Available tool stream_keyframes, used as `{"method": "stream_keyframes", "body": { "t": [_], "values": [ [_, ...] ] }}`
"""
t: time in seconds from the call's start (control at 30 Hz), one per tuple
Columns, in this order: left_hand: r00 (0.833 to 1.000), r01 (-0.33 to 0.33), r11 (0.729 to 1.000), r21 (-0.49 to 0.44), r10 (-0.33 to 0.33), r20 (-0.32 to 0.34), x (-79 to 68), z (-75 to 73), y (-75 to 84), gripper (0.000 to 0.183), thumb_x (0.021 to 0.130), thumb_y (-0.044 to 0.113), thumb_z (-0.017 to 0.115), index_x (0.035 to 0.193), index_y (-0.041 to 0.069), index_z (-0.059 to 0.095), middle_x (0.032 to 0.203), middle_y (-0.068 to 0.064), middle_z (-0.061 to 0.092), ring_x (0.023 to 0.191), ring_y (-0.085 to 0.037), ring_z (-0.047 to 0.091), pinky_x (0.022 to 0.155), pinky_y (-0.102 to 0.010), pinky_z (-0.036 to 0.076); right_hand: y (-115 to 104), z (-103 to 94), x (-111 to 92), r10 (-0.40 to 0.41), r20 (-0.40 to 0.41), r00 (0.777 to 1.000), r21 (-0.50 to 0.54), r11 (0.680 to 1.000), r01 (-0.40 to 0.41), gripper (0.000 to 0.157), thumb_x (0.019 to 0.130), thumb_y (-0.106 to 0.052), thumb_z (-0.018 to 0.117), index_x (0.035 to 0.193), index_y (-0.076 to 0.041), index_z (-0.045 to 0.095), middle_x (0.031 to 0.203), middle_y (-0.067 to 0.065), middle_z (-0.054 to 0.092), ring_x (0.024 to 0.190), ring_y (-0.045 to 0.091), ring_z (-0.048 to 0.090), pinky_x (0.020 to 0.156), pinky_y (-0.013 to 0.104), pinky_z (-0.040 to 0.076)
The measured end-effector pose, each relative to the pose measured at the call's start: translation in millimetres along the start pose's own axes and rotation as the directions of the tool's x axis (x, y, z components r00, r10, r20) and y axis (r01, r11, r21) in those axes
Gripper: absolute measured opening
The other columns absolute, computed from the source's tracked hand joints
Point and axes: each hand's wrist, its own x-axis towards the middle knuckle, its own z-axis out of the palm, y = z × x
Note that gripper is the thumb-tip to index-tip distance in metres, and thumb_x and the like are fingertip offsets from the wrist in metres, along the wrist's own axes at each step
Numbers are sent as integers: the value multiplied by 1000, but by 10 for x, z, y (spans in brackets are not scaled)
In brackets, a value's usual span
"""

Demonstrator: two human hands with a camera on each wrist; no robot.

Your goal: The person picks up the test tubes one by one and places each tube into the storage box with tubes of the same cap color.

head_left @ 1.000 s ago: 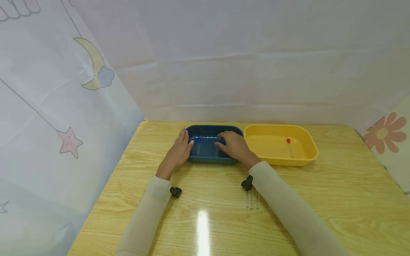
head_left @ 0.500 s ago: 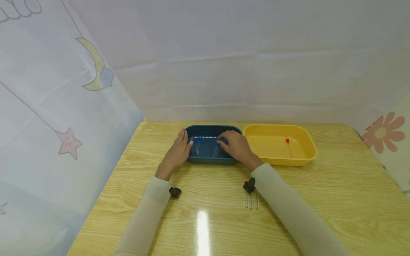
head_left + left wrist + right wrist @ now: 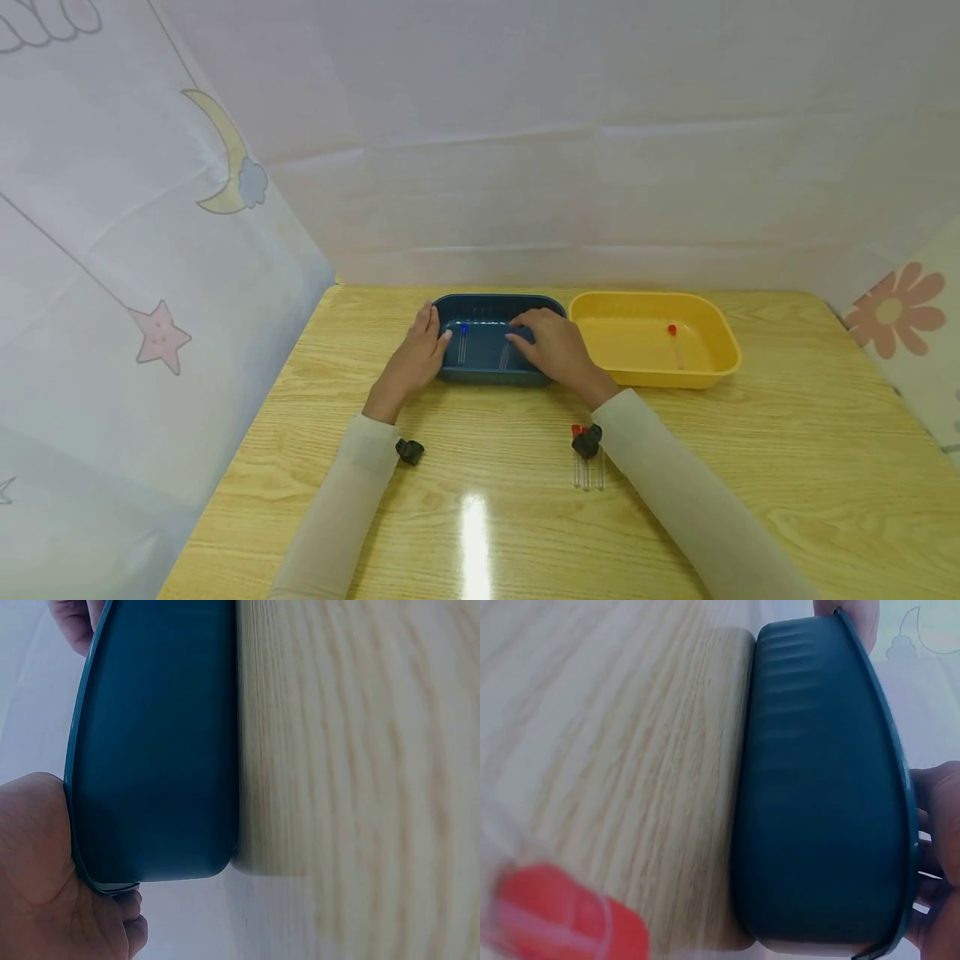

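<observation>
My left hand (image 3: 411, 357) grips the left end of the dark blue tray (image 3: 495, 377), thumb over the rim. In the left wrist view the left hand (image 3: 45, 877) has fingertips curled at the tray's corner. My right hand (image 3: 557, 346) reaches over the right end of the same tray, thumb and fingers curved above its floor. At the thumb tip lies a clear test tube (image 3: 505, 357), its blue cap mostly covered. Whether the fingers pinch it is not clear. A second blue-capped test tube (image 3: 462, 346) lies to its left in the tray.
Against it on the right stands a yellow tray (image 3: 656, 379) holding one red-capped test tube (image 3: 677, 346). Several red-capped test tubes (image 3: 577, 467) lie on the wooden table (image 3: 525, 517) under the right wrist. A fabric backdrop (image 3: 480, 208) rises behind the trays.
The right hand stays over the blue tray with small finger shifts. The right tube's blue cap showed half a second ago and is mostly hidden now. The left hand keeps its place.
</observation>
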Motion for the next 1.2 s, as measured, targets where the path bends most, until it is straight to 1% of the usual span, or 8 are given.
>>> {"method": "stream_keyframes", "body": {
  "t": [0.1, 0.33, 0.47, 0.67, 0.8, 0.9, 1.0, 1.2],
  "values": [
    [1000, -1, 1000, 2, 1, 0, -1, 1, -2, 68, 113, 41, 21, 159, -5, 2, 168, -16, -11, 156, -34, -1, 125, -48, 8, -41, -32, -36, -5, -7, 1000, 5, 1000, 5, 24, 94, -29, 76, 110, -11, 77, 113, 5, 74, 101, 25, 68, 80, 42, 59],
    [1000, 12, 1000, -12, -12, 17, -6, -7, 10, 68, 113, 41, 21, 159, -5, 0, 168, -15, -13, 155, -28, -8, 125, -47, 6, -151, -124, -134, -26, -36, 999, 2, 1000, 26, 26, 93, -29, 77, 110, -10, 78, 113, 7, 74, 102, 25, 69, 74, 41, 60],
    [1000, 14, 1000, -6, -14, 11, -6, -13, 12, 69, 113, 41, 21, 159, -5, 1, 168, -16, -12, 155, -29, -7, 125, -48, 7, -189, -151, -167, -46, -63, 997, -13, 999, 46, 26, 91, -29, 79, 109, -10, 78, 112, 7, 75, 101, 26, 69, 71, 40, 60],
    [1000, 0, 1000, -2, 0, 3, 0, -2, 16, 69, 113, 41, 21, 159, -6, 2, 168, -18, -10, 156, -32, -4, 125, -49, 8, -237, -197, -189, -60, -73, 996, -14, 998, 59, 28, 93, -33, 77, 109, -10, 78, 112, 7, 74, 99, 25, 69, 70, 39, 60],
    [1000, -7, 1000, 1, 7, 8, 4, 10, 13, 68, 113, 40, 20, 159, -6, 1, 168, -17, -11, 156, -32, -4, 125, -49, 7, -278, -225, -212, -72, -86, 994, -10, 997, 71, 27, 92, -32, 78, 108, -11, 78, 112, 7, 74, 100, 25, 69, 71, 39, 60],
    [1000, 3, 1000, -2, -3, 16, 4, 9, 12, 68, 113, 41, 19, 159, -4, -1, 168, -15, -13, 156, -30, -7, 125, -47, 6, -304, -240, -228, -81, -93, 992, -13, 997, 80, 27, 91, -31, 79, 108, -10, 78, 111, 7, 75, 101, 25, 69, 73, 40, 60],
    [1000, 6, 1000, -10, -6, 17, 5, 9, 8, 68, 113, 41, 20, 159, -4, -1, 168, -15, -13, 156, -30, -8, 125, -47, 5, -327, -255, -244, -80, -92, 993, -16, 997, 79, 26, 91, -31, 79, 108, -10, 78, 111, 7, 75, 100, 25, 69, 71, 39, 60],
    [1000, 8, 1000, -8, -8, 11, 8, 3, 6, 68, 113, 40, 21, 159, -5, 0, 168, -16, -12, 156, -30, -6, 125, -48, 6, -359, -284, -289, -82, -96, 992, -27, 996, 80, 27, 90, -31, 80, 108, -12, 78, 109, 6, 75, 99, 25, 70, 63, 36, 59]
  ]
}}
